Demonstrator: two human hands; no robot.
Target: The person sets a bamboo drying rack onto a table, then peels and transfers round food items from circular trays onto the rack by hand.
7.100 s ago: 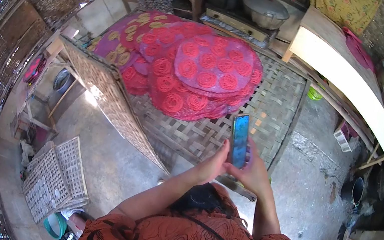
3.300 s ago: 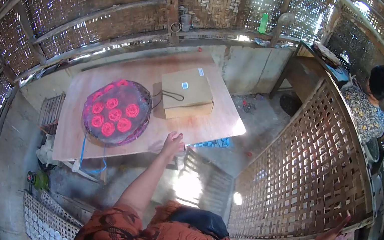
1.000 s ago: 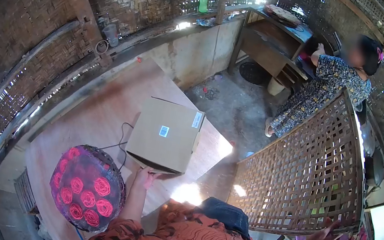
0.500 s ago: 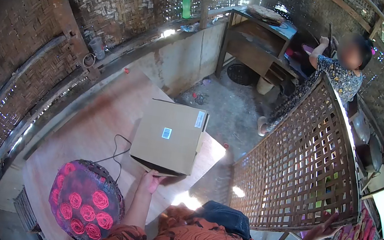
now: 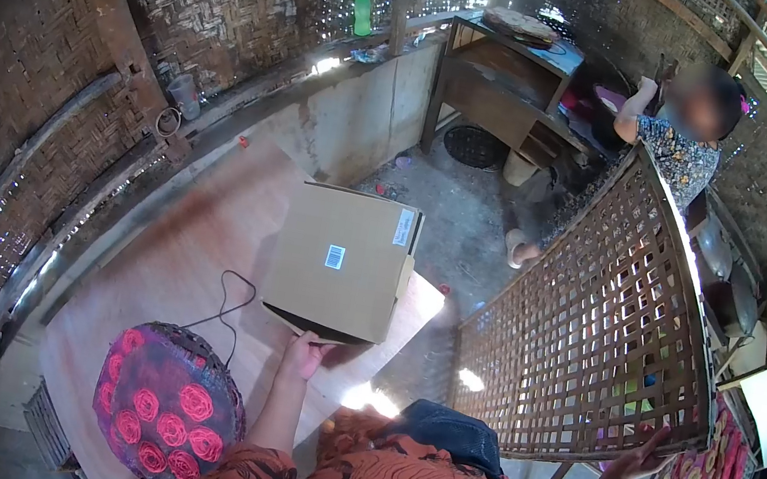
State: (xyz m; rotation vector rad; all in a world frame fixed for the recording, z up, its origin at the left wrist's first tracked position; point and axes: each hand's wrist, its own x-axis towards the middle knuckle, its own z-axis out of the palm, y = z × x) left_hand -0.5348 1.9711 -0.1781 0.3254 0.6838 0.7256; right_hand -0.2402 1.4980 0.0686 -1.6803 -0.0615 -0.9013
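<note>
- Touches the near edge of the box with the left hand, fingers gathered beneath the dark gap; cannot tell a firm clamp from a light hold.
- Places the box on the worktop, directly ahead of the left hand and slightly to its right, much nearer to it than to the right hand.
- Shows an almost square top on the box, with no clear long axis.
- Spreads the right hand at the lower corner of the woven panel, fingers apart, well off to the right.
- Sets the basket left of the left forearm, apart from the box, with a cord between.
- Includes another person beyond the woven panel, arm raised.
</note>
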